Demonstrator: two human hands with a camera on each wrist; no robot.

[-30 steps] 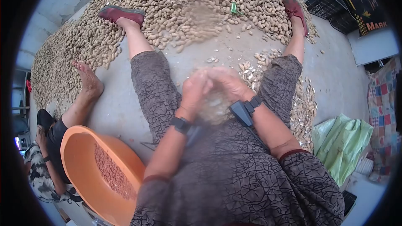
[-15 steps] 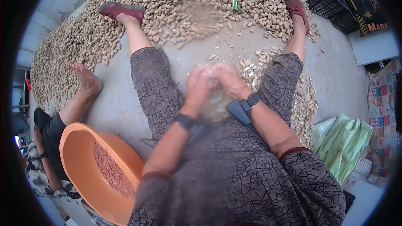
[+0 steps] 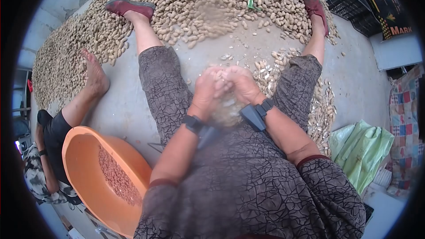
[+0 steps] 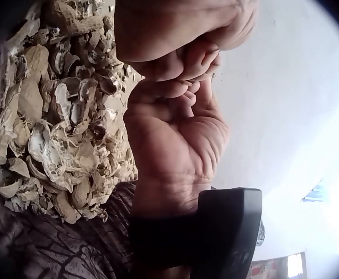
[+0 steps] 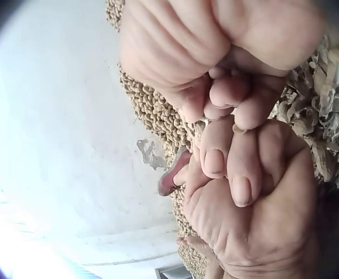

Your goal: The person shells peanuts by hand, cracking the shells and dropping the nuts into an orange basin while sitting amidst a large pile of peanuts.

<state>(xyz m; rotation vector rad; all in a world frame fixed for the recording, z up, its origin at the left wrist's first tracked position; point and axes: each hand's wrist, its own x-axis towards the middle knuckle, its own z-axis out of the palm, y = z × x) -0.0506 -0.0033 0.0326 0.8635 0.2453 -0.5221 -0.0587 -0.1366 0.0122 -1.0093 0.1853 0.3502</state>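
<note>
Both hands meet in front of the lap, fingers curled inward and fingertips together. My left hand point(image 3: 206, 89) and right hand point(image 3: 241, 85) pinch a peanut between them, mostly hidden by the fingers; a pale bit of shell point(image 5: 197, 131) shows at the fingertips in the right wrist view. In the left wrist view, the right hand point(image 4: 175, 136) faces the camera with its palm side. The curled fingers of the left hand point(image 5: 245, 203) fill the lower part of the right wrist view. Broken peanut shells point(image 4: 59, 139) lie heaped below the hands.
A big pile of unshelled peanuts point(image 3: 190, 0) spreads across the far floor. An orange tub point(image 3: 84, 172) with shelled kernels point(image 3: 116, 175) stands at the left, beside another seated person's bare foot point(image 3: 95, 73). More shells point(image 3: 321, 110) lie by the right leg, near a green sack point(image 3: 363, 150).
Both hands stay joined over the lap and shift only slightly, with small finger movements. The other person's foot shifts a little at the left.
</note>
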